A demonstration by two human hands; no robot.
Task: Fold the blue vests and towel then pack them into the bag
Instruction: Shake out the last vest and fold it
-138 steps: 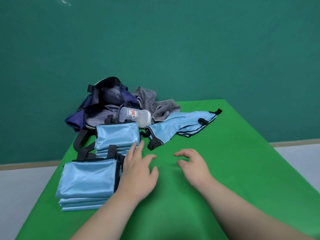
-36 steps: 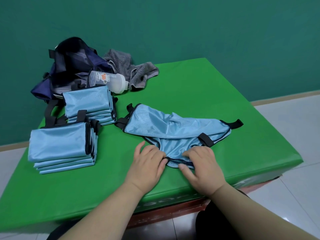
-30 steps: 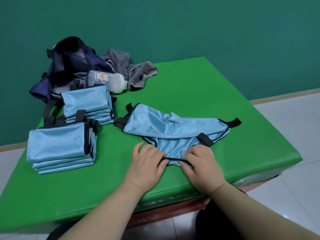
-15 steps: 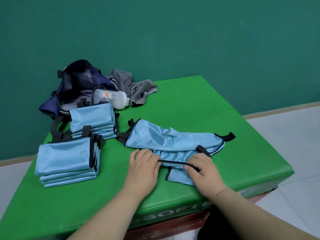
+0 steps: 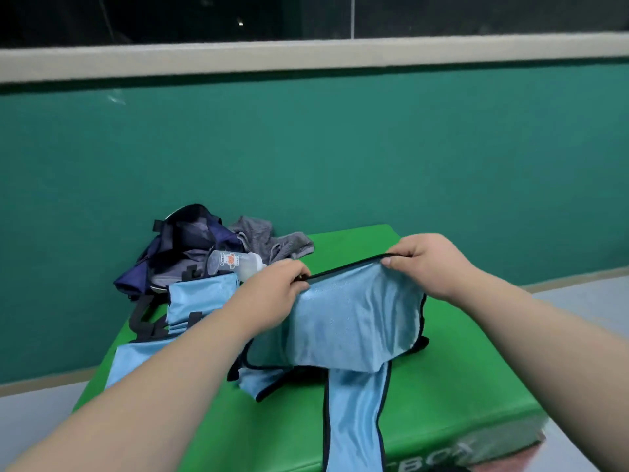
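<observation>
A light blue vest (image 5: 354, 321) with black trim hangs in the air above the green table (image 5: 452, 379). My left hand (image 5: 272, 291) pinches its black top edge at one end and my right hand (image 5: 425, 264) pinches the other end. The vest's lower parts drape onto the table and over its front edge. Folded blue vests (image 5: 200, 298) lie stacked at the left, partly hidden by my left arm. The open dark blue bag (image 5: 177, 253) sits at the table's back left, and the grey towel (image 5: 272, 243) lies crumpled beside it.
A clear plastic bottle (image 5: 235, 264) lies on its side between the bag and the folded vests. A teal wall rises right behind the table. Grey floor shows left and right of the table.
Both hands have lifted the vest off the table by its black edge, stretching that edge between them. The camera has tilted upward.
</observation>
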